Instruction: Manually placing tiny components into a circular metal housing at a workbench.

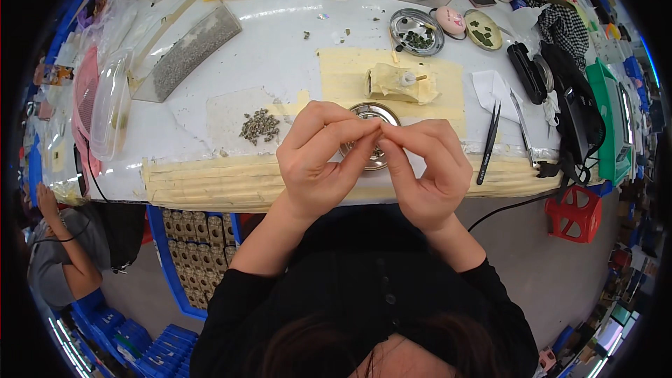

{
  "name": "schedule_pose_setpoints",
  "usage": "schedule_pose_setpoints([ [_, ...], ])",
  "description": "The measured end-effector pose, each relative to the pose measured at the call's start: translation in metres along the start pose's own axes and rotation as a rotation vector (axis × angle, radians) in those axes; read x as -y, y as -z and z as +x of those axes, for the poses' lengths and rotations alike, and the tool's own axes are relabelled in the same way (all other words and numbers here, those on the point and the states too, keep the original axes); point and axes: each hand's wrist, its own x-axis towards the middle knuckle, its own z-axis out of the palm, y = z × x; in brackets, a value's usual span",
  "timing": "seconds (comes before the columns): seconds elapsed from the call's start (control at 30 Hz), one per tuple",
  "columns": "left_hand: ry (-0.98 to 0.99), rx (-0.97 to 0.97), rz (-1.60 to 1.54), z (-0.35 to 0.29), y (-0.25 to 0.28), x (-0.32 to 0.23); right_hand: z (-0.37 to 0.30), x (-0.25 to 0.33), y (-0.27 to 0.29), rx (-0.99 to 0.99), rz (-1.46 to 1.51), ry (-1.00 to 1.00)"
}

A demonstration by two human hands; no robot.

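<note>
Over a round shiny metal dish (383, 110), my left hand (323, 154) and my right hand (432, 168) meet fingertip to fingertip. Both are closed in a pinch, thumb against forefinger; whatever is between them is too small to make out. The hands hide much of the dish and what lies in it. Left of my left hand, a pile of small metallic pieces (260, 127) rests on a clear sheet (222, 113). Beyond the dish sits a tape-wrapped block (402, 84) with a pale peg on top. Black tweezers (489, 143) lie right of my right hand.
A clear tray of grey granules (189, 56) stands at the left. Far right are a round dish of dark bits (417, 32), a yellowish dish (483, 30) and a black pouch (526, 72). Below are a blue crate (159, 245) and a red stool (574, 214). Another person (66, 259) sits at left.
</note>
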Motion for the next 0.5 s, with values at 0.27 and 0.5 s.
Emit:
schedule_pose_setpoints([
  [0.27, 0.054, 0.012, -0.016, -0.0013, 0.0023, -0.0006, 0.0007, -0.0048, -0.005, -0.024, -0.22, 0.239],
  [0.5, 0.032, -0.022, -0.058, -0.0008, 0.0004, 0.0003, -0.0016, -0.0046, 0.0008, 0.034, 0.106, -0.097],
])
